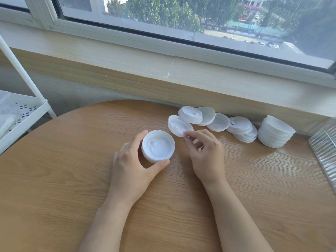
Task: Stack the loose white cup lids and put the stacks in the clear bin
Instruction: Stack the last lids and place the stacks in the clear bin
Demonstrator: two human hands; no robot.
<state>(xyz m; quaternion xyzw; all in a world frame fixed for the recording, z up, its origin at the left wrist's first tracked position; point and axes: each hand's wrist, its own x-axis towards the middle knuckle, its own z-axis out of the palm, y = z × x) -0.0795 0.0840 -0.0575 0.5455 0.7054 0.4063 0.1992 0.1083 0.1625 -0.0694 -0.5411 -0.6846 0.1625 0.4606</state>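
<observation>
My left hand [130, 165] curls round a short stack of white lids [157, 146] standing on the round wooden table [72, 170], thumb at the near side and fingers behind. My right hand [205, 151] pinches the near edge of a tilted loose lid [179, 126] just right of that stack. More loose lids [218, 122] lie in an overlapping row along the table's far edge. A small leaning pile [242, 129] and a taller stack [275, 131] follow to the right. The ribbed corner of the clear bin [325, 148] shows at the right edge.
A wooden windowsill [163, 77] and window run behind the table. A white perforated shelf rack [21, 113] stands at the left.
</observation>
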